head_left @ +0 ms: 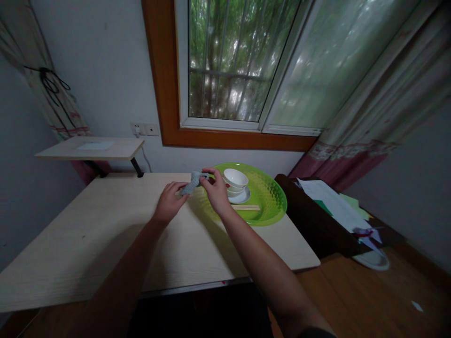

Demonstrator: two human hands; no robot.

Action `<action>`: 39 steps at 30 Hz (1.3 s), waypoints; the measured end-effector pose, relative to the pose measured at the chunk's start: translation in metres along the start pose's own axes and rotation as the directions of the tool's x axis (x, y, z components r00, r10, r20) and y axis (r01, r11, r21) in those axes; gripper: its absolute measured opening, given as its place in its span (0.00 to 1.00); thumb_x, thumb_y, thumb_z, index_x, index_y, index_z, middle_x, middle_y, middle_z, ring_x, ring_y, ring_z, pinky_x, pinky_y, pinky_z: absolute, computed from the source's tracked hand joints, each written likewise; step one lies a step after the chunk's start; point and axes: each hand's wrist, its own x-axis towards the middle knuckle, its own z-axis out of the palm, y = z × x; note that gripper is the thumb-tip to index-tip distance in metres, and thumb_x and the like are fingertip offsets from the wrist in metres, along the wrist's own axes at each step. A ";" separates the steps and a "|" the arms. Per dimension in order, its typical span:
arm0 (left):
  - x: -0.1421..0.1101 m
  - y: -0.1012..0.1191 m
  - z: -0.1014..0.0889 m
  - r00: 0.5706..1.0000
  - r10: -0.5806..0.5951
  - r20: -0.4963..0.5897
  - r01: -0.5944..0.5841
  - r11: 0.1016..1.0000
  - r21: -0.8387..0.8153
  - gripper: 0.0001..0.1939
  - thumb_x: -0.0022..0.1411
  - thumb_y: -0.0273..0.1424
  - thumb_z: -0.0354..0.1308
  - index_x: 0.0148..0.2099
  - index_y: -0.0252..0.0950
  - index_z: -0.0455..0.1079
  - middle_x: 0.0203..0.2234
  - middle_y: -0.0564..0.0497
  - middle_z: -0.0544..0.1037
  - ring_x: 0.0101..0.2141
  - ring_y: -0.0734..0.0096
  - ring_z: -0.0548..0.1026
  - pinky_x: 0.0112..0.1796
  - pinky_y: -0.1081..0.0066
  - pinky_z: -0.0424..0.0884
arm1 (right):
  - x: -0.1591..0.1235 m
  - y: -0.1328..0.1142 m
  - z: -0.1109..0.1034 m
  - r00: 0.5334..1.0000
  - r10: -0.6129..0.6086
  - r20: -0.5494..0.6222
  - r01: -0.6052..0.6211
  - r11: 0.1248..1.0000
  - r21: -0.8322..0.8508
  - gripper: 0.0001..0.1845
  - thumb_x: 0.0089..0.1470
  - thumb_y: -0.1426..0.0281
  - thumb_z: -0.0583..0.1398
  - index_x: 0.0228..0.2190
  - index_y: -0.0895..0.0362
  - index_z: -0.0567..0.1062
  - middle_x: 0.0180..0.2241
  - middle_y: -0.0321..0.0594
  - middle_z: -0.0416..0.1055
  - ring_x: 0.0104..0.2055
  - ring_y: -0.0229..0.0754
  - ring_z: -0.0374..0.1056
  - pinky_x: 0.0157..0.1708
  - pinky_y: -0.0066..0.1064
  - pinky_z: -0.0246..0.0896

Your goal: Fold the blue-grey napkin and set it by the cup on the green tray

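A small grey cloth (192, 183) is stretched between my two hands above the table, its far end bunched. My left hand (170, 201) pinches its lower left end. My right hand (215, 188) grips the upper right end, with the fingers curled round it. Just right of my right hand, a stack of white bowls (235, 179) sits on a white plate (244, 197). Light wooden chopsticks (248, 207) lie in front of the plate. All of these rest in a large round green tray (271, 213), partly hidden by my right hand and forearm.
The pale wooden table (116, 206) spans the front. A small raised shelf (63, 149) on black legs stands at its back left, near a wall socket (144, 129). Behind is a barred window (229, 70). Papers (327, 202) lie on a dark piece of furniture at right.
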 end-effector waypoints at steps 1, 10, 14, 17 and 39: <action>-0.002 -0.002 -0.006 1.000 -0.002 -0.025 0.002 1.000 0.019 0.12 0.56 0.27 0.68 0.43 0.43 0.80 0.40 0.47 0.78 0.47 0.57 0.74 0.55 0.63 0.67 | -0.002 0.000 0.006 1.000 0.013 0.009 -0.013 1.000 0.014 0.16 0.62 0.63 0.60 0.51 0.52 0.72 0.51 0.43 0.71 0.52 0.48 0.69 0.51 0.38 0.71; -0.018 -0.016 -0.052 0.987 -0.124 -0.103 0.139 0.978 0.159 0.08 0.54 0.35 0.62 0.37 0.38 0.75 0.33 0.52 0.77 0.38 0.63 0.73 0.42 0.70 0.69 | -0.027 0.028 0.030 0.967 0.110 0.228 -0.130 0.989 0.072 0.22 0.54 0.67 0.70 0.49 0.57 0.75 0.47 0.44 0.73 0.43 0.45 0.73 0.46 0.35 0.72; -0.029 -0.026 -0.056 0.963 -0.264 -0.050 0.268 0.957 0.113 0.12 0.54 0.38 0.60 0.38 0.38 0.72 0.31 0.54 0.75 0.34 0.66 0.72 0.37 0.70 0.67 | -0.041 0.049 0.030 0.920 0.174 0.350 -0.167 0.985 -0.050 0.29 0.45 0.78 0.70 0.51 0.57 0.76 0.43 0.39 0.76 0.36 0.41 0.72 0.39 0.31 0.69; -0.038 -0.033 -0.053 0.940 -0.342 0.001 0.342 0.939 0.039 0.13 0.53 0.40 0.60 0.38 0.37 0.71 0.28 0.55 0.73 0.30 0.69 0.70 0.33 0.72 0.65 | -0.050 0.058 0.027 0.919 0.178 0.352 -0.137 0.981 -0.138 0.23 0.48 0.79 0.68 0.47 0.58 0.78 0.37 0.36 0.76 0.35 0.41 0.71 0.37 0.29 0.66; -0.053 -0.104 -0.092 0.848 -0.519 0.106 0.319 0.660 0.680 0.24 0.57 0.42 0.63 0.54 0.42 0.75 0.41 0.47 0.78 0.41 0.57 0.77 0.43 0.64 0.70 | -0.081 0.081 0.044 0.865 0.484 0.136 -0.497 0.785 0.369 0.19 0.56 0.71 0.63 0.48 0.53 0.68 0.39 0.36 0.70 0.32 0.40 0.74 0.36 0.36 0.76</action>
